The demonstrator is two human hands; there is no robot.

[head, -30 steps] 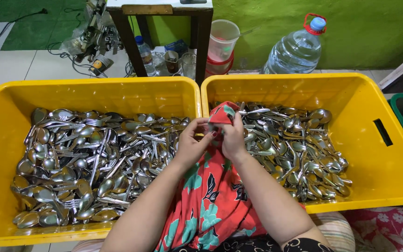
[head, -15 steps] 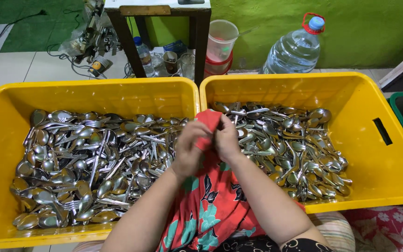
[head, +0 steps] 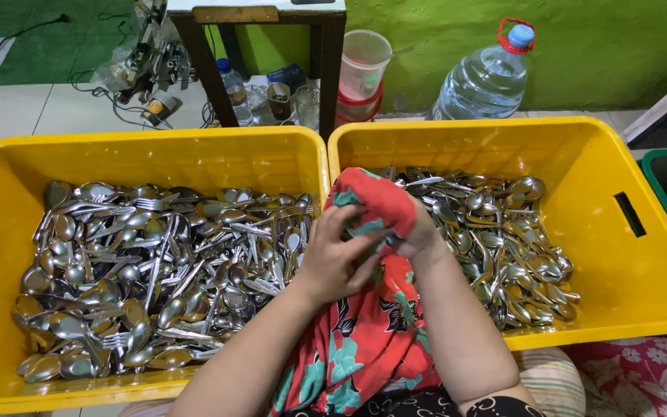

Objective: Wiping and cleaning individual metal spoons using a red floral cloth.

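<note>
I see both hands bunched into the red floral cloth [head: 372,324] over the seam between the two yellow crates. My left hand [head: 333,259] is closed around a fold of the cloth, fingers curled over it. My right hand [head: 418,235] is mostly wrapped under the raised red bundle, gripping it from inside; whether a piece of cutlery sits in there I cannot tell. The cloth runs from that bundle down toward me, draped between my forearms onto my lap. The left crate [head: 9,166] holds a dense heap of steel spoons and forks [head: 156,270]. The right crate [head: 604,154] holds a similar pile of spoons [head: 503,255], just right of my hands. Far beyond, a large water bottle [head: 488,77] stands by the green wall.
</note>
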